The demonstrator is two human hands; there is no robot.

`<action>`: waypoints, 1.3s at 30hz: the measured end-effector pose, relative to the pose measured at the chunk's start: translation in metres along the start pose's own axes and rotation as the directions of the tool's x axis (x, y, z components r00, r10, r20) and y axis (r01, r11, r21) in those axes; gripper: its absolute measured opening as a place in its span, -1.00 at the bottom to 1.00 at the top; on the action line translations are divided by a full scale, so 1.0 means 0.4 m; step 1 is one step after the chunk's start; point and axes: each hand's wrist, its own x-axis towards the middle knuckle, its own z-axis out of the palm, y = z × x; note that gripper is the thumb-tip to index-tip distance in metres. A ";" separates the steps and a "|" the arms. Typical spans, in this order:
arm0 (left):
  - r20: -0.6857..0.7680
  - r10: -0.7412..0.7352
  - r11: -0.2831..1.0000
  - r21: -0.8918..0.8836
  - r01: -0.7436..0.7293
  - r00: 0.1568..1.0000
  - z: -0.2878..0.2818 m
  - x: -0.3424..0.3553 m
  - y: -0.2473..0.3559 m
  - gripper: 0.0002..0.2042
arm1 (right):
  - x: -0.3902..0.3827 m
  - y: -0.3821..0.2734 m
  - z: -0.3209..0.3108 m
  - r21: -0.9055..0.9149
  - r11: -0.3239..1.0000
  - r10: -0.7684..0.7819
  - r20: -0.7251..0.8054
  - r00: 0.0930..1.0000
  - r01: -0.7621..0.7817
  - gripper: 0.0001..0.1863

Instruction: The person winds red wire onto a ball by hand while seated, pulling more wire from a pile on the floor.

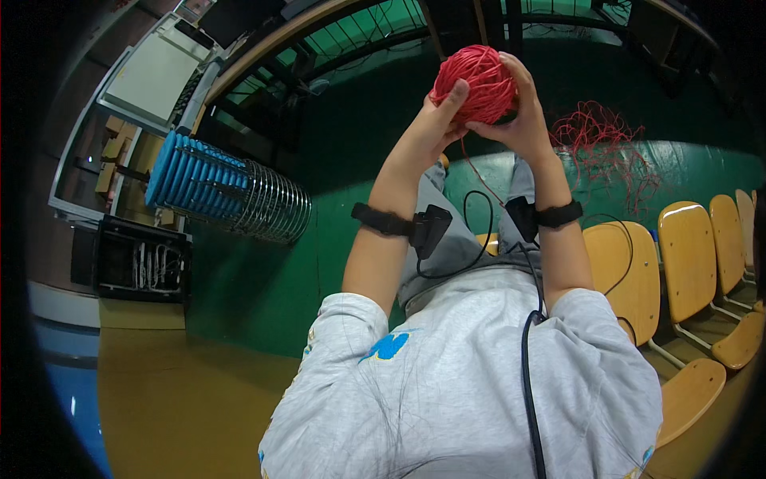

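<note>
1. Bright red throughout on the ball of cord (472, 80), with strands crisscrossing in an irregular lattice
2. Red again, over dark and lighter green, on the loose tangle of cord (594, 132)
3. Green across the floor (263, 299), turning brownish tan toward the lower left
4. Pale heathered grey on the shirt (471, 359), with a bright blue motif (388, 346) edged in yellow on the chest
5. Darker, plain grey on the trousers (451, 231)
6. Black on the straps (383, 219) and on the cable (529, 399)
7. Sky blue on the stacked stool seats (187, 176), silver in repeating rings on the stool frames (275, 203)
8. Honey-yellow wood tone on the chairs (688, 251)
9. Off-white on the boxy machine (155, 68)
</note>
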 end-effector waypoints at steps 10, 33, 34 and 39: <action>-0.180 0.345 0.925 -0.101 -0.367 0.921 0.054 -0.011 0.004 0.04 | 0.004 -0.006 0.024 -0.224 0.939 -0.302 -0.171 0.938 0.261 0.09; 0.059 0.672 0.537 0.647 -0.541 0.739 0.040 -0.057 0.017 0.01 | 0.003 -0.053 -0.054 0.730 0.358 0.377 0.458 0.805 -0.582 -0.11; 0.079 0.681 0.517 0.652 -0.554 0.728 0.038 -0.057 0.021 0.02 | 0.005 -0.059 -0.052 0.749 0.353 0.366 0.440 0.820 -0.560 -0.12; 0.103 0.621 0.503 0.708 -0.496 0.777 0.010 -0.052 0.046 0.13 | 0.024 -0.091 -0.029 0.690 0.450 0.492 0.338 0.802 -0.567 -0.22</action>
